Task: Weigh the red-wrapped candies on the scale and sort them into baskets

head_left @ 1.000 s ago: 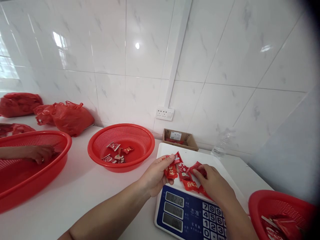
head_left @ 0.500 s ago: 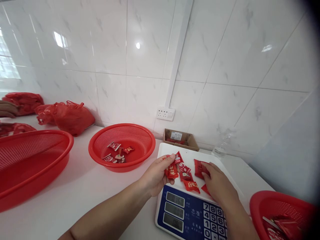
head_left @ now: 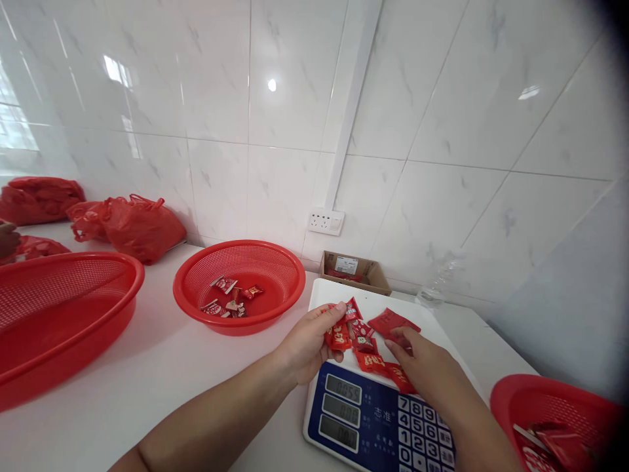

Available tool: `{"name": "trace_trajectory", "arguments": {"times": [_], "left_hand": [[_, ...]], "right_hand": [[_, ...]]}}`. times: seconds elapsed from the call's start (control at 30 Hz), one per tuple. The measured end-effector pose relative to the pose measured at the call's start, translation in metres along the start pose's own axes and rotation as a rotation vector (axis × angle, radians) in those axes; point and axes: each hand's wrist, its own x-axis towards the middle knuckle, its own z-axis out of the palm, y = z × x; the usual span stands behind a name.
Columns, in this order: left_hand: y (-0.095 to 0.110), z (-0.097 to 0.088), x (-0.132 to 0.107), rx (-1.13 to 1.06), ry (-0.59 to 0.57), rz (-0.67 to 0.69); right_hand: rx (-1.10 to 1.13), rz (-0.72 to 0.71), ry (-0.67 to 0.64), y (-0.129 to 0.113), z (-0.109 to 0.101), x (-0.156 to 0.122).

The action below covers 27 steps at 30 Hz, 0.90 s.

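Note:
My left hand [head_left: 319, 337] is closed around several red wrapped candies [head_left: 340, 336] over the left side of a white and blue digital scale [head_left: 363, 419]. More small candy packets [head_left: 369, 362] lie on the scale's white pan beside those fingers. At the right, my right hand [head_left: 417, 357] pinches the near edge of a flat red packet [head_left: 393, 322], which is tilted above the pan. Its fingertips partly cover that packet. Another red candy [head_left: 400, 377] rests at the pan's front edge, just under the right hand.
A red basket [head_left: 239, 331] with a few candies stands left of the scale; a larger one [head_left: 113, 328] is farther left. Another basket [head_left: 511, 387] is at right. Behind are a cardboard box [head_left: 378, 278], a clear plastic item [head_left: 437, 282], red bags [head_left: 142, 229] and another person's hand [head_left: 7, 239].
My right hand has turned the red packet flatter and shifted it slightly left. The scale's top reading has dropped. My left hand stays nearly still; the other person's hand has moved lower.

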Motion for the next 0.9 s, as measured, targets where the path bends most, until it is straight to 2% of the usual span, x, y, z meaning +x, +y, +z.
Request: {"name": "trace_trajectory", "arguments": {"times": [0.17,0.33,0.53,0.6,0.67,0.73,0.8,0.83,0.9], "left_hand": [[-0.001,0.000,0.000,-0.004,0.005,-0.002],[0.001,0.001,-0.001,-0.008,0.003,0.016],[0.000,0.000,-0.001,-0.010,-0.024,0.021],[0.002,0.000,-0.001,-0.019,-0.023,0.020],[0.003,0.001,-0.002,-0.026,-0.017,0.022],[0.004,0.002,-0.003,-0.025,-0.014,0.023],[0.005,0.003,-0.003,-0.024,-0.007,0.012],[0.005,0.003,-0.003,-0.024,-0.002,0.004],[0.004,0.003,-0.004,-0.020,0.004,-0.005]], "right_hand": [[0.035,-0.113,0.137,-0.002,0.021,0.008],[0.064,-0.211,0.329,-0.004,0.029,0.013],[0.117,-0.388,0.376,-0.013,0.047,0.018],[0.130,-0.394,0.392,-0.014,0.044,0.018],[0.132,-0.324,0.413,-0.014,0.030,0.013],[0.112,-0.158,0.342,-0.012,0.010,0.004],[0.058,0.026,0.144,-0.011,-0.011,-0.007],[0.021,0.076,0.060,-0.011,-0.020,-0.012],[-0.037,0.089,-0.054,-0.010,-0.030,-0.020]]}}
